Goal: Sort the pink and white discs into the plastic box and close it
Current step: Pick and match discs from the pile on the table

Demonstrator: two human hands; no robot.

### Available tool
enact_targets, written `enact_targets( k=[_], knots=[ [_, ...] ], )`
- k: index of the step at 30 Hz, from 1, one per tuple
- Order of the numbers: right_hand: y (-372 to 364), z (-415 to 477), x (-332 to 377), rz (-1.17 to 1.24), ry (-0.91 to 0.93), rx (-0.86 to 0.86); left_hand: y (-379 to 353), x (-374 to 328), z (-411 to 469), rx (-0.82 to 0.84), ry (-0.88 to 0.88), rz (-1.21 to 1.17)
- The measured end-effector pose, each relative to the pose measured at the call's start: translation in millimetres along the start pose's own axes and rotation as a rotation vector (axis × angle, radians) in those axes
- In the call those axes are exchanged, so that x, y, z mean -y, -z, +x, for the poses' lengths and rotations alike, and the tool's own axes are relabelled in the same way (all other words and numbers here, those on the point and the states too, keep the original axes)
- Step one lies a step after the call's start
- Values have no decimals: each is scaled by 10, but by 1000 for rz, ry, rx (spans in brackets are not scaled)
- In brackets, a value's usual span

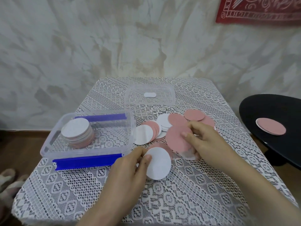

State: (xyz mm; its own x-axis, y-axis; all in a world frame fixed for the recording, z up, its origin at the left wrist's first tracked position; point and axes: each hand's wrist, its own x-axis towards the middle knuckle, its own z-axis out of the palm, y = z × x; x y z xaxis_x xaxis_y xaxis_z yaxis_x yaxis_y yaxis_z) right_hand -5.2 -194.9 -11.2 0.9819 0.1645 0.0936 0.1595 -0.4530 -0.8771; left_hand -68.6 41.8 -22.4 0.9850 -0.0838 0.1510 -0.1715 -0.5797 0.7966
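The discs look thin, light and fairly stiff, like card or foam sheet, so they will likely slide over one another. They are best taken by the rim, thumb above and fingers below, rather than pressed from flat on top. The left hand [128, 168] pinches a white disc [160, 163] at its left edge, near the middle of the lace-covered worktop [195, 201]. The right hand [204, 141] pinches a pink disc [177, 139] at its right edge, just beyond. Paler discs show beneath it, and whether that hand holds them too is unclear. The loose pile [162, 126] of pink and white discs lies overlapping behind the hands, right of the plastic box [84, 151]. The box stands open at the left with a stack [75, 132] in its left end, white face up. Its clear lid [164, 97] lies flat at the far side. One more disc [271, 128] sits on a black round surface [276, 110] at the right, apart from the worktop. The pile cannot be counted, and the fingers beneath the held discs are hidden.
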Motion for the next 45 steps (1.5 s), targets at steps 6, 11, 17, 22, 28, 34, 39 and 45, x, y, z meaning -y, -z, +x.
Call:
enact_targets(
  k=[6, 11, 17, 22, 28, 34, 39, 45],
  knots=[
    [-14, -213, 161, 131, -106, 259, -58, -105, -51, 15, 6, -111],
    [-147, -277, 187, 101, -126, 298, -107, -187, -78, 60, 38, -261],
    [-198, -241, 240, 61, -97, 310, -64, -152, -64, 114, 42, -202],
    [-235, -83, 156, -45, -67, 177, -18, -40, -54, 95, 14, -90],
    [-300, 26, 218, -624, 75, 188, 24, 62, -42, 78, 3, -19],
    [-355, 61, 269, -590, 28, 186, 51, 100, -36, 73, -10, -15],
    [-341, 59, 262, -563, -1, 89, 58, 98, -37, 71, -9, -21],
    [-213, 37, 131, -472, 67, -72, 29, 109, -39, 57, -16, -8]
  ],
)
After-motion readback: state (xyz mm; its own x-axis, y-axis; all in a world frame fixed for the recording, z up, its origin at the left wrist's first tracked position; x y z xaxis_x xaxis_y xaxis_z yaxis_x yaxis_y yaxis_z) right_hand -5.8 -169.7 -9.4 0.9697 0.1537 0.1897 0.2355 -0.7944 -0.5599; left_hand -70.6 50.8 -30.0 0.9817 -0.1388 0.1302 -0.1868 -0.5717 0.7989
